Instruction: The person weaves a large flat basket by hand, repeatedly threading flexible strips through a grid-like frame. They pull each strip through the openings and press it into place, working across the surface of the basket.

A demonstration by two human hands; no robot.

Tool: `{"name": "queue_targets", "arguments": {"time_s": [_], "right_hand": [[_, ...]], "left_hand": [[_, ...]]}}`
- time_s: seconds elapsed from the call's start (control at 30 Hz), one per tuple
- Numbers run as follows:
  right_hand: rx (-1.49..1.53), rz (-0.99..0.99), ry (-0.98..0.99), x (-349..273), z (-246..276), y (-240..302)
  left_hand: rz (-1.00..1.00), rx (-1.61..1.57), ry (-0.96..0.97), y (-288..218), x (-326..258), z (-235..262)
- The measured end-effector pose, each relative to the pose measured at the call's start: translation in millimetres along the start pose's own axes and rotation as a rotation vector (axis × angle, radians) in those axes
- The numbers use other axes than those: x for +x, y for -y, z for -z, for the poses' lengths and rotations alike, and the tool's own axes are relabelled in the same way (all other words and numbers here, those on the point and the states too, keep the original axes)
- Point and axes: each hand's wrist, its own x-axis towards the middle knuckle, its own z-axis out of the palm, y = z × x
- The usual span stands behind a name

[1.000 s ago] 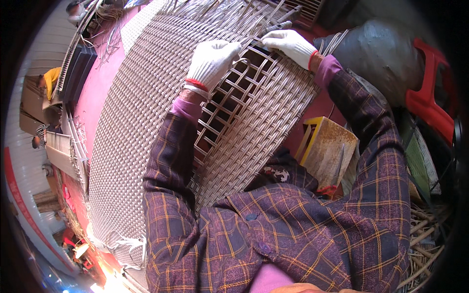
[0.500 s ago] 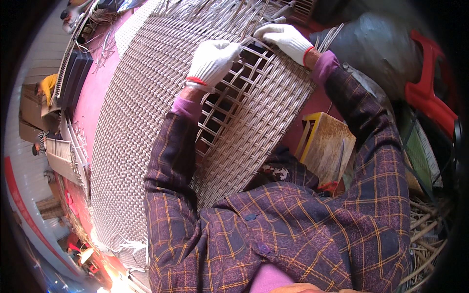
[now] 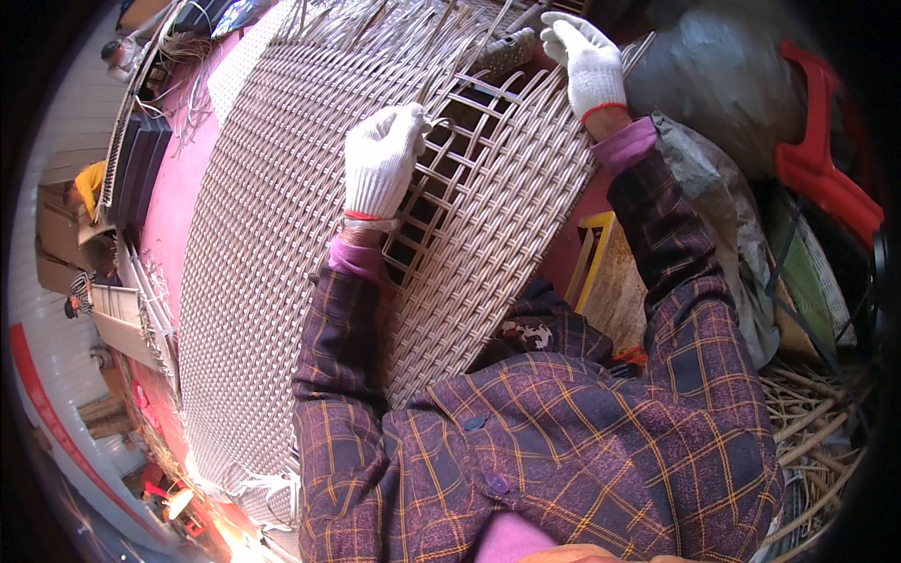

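Note:
Under my hands lies a large woven panel (image 3: 253, 206) of greyish-beige flat wicker strands. A gap in the weave (image 3: 449, 155) shows an open grid with dark space beneath. My left hand (image 3: 382, 159), in a white knitted glove with a red cuff, is closed in a pinch at the gap's left edge. A thin curled strand (image 3: 441, 122) comes out at its fingertips. Off the panel's far right corner, my right hand (image 3: 587, 66), gloved alike, is raised with its fingers apart and nothing visible in them. Loose strand ends (image 3: 394, 28) fan out along the far edge.
At the right are a grey plastic bag (image 3: 718, 84), a red plastic chair (image 3: 817, 141) and a heap of sticks or canes (image 3: 807, 422). A yellow-edged wooden stool (image 3: 610, 272) stands near my right forearm. Other people (image 3: 89, 188) are far left.
My right hand has left the weave, moving up and right, and its fingers have opened. My left hand has shifted left and slightly nearer, with the curled strand now showing at its fingertips.

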Motion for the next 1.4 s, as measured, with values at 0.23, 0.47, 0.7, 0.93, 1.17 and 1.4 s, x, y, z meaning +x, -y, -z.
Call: {"name": "queue_targets", "arguments": {"time_s": [0.23,0.47,0.7,0.93,1.17,1.4], "right_hand": [[-0.055,-0.058,0.078,-5.4,-1.0,9.0],[-0.279,0.09,0.229,-23.2,-11.4,27.7],[-0.762,0.451,0.574,-40.0,-15.9,55.1],[-1.036,0.813,0.751,-45.0,-20.4,55.1],[-1.254,0.687,0.965,-26.9,-18.6,40.8],[-1.461,0.684,1.156,-11.8,-36.7,43.1]], "left_hand": [[-0.05,-0.01,-0.025,5.1,-3.8,-2.0],[-0.056,-0.014,-0.042,8.3,-4.7,-3.0],[-0.065,-0.002,-0.041,9.5,-6.0,-3.1],[-0.066,0.01,-0.037,9.1,-6.3,-1.3],[-0.056,-0.024,-0.039,11.2,-6.5,-2.0],[-0.061,0.001,-0.038,13.0,-6.2,-0.9]]}}
